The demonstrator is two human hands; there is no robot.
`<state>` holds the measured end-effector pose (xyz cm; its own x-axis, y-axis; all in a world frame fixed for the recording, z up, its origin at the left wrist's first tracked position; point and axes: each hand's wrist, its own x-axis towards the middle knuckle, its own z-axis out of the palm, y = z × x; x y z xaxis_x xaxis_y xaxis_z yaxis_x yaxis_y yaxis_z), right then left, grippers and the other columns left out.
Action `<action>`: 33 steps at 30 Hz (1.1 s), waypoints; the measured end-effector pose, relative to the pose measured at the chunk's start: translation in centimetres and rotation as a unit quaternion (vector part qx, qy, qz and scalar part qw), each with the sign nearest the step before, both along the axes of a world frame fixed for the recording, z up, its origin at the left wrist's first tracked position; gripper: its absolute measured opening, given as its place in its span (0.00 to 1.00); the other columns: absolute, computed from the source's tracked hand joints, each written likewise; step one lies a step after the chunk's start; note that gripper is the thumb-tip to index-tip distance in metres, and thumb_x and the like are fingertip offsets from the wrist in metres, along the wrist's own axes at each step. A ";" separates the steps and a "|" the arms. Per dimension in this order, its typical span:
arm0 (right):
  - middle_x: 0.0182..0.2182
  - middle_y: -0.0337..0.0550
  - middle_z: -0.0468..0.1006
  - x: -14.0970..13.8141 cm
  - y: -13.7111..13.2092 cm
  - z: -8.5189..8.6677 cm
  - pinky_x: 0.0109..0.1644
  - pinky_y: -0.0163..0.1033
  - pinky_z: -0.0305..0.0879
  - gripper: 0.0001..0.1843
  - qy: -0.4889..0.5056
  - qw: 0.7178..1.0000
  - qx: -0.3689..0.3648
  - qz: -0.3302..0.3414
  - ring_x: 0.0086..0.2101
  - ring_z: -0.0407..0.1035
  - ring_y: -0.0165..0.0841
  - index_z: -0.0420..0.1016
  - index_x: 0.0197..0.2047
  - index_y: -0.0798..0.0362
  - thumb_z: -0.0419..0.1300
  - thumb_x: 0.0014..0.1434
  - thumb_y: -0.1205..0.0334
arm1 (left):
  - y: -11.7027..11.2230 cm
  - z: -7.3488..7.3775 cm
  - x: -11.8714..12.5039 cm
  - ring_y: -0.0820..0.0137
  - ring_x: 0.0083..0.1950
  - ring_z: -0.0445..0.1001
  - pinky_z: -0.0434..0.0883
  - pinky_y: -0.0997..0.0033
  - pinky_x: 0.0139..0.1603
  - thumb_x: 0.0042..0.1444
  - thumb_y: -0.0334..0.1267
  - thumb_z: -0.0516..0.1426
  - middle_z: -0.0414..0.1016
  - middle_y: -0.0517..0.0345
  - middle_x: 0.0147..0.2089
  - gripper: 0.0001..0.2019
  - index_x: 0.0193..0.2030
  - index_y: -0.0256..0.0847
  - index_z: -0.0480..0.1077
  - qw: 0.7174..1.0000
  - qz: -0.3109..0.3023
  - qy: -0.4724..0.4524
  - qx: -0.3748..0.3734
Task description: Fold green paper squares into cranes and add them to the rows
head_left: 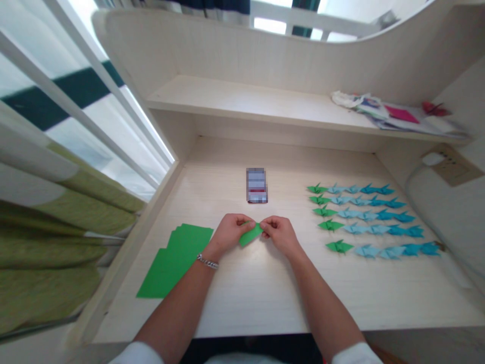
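Observation:
Between my hands is a small piece of folded green paper [250,235], held just over the middle of the desk. My left hand [233,232], with a chain bracelet [207,261] at its wrist, pinches the paper's left side between thumb and fingers. At the upper right corner my right hand [279,233] pinches the same paper. Left of my left forearm lie several overlapping green paper sheets [178,258], partly covered by that arm. Just beyond my hands a phone [256,185] lies on the desk, its screen blurred.
Rows of folded paper cranes stand at the right, green cranes [330,225] leading into light blue cranes [367,251] and darker blue cranes [413,249]. Papers [401,114] lie on the raised shelf [250,101]. A plug and cable [432,159] are at the right wall, a curtain [64,242] at the left.

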<state>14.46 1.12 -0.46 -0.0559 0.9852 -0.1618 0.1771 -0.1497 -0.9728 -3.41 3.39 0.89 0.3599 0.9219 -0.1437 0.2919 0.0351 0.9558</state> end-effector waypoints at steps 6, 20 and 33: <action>0.18 0.41 0.74 0.0 0.0 -0.1 0.26 0.33 0.64 0.12 0.010 1.000 -0.008 -0.001 0.20 0.67 0.29 0.77 0.29 0.57 0.62 0.50 0.55 | 0.0 0.2 -0.1 0.67 0.34 0.75 0.70 0.69 0.35 0.50 0.44 0.59 0.80 0.50 0.35 0.14 0.36 0.35 0.77 1.000 -0.003 0.002 -0.017; 0.19 0.40 0.75 -0.5 -0.3 -0.2 0.26 0.33 0.63 0.11 -0.024 1.000 -0.013 0.007 0.20 0.67 0.30 0.76 0.29 0.56 0.61 0.50 0.56 | -0.1 0.3 0.1 0.68 0.34 0.74 0.68 0.70 0.38 0.52 0.40 0.56 0.78 0.53 0.32 0.10 0.31 0.36 0.76 0.998 0.003 0.050 0.048; 0.17 0.38 0.72 -0.6 -0.2 0.0 0.25 0.32 0.60 0.11 -0.008 1.000 -0.005 0.022 0.20 0.65 0.28 0.74 0.27 0.56 0.59 0.51 0.57 | 0.3 0.2 -0.6 0.71 0.26 0.69 0.64 0.73 0.27 0.53 0.47 0.55 0.75 0.55 0.27 0.17 0.32 0.33 0.75 0.996 0.010 -0.061 -0.062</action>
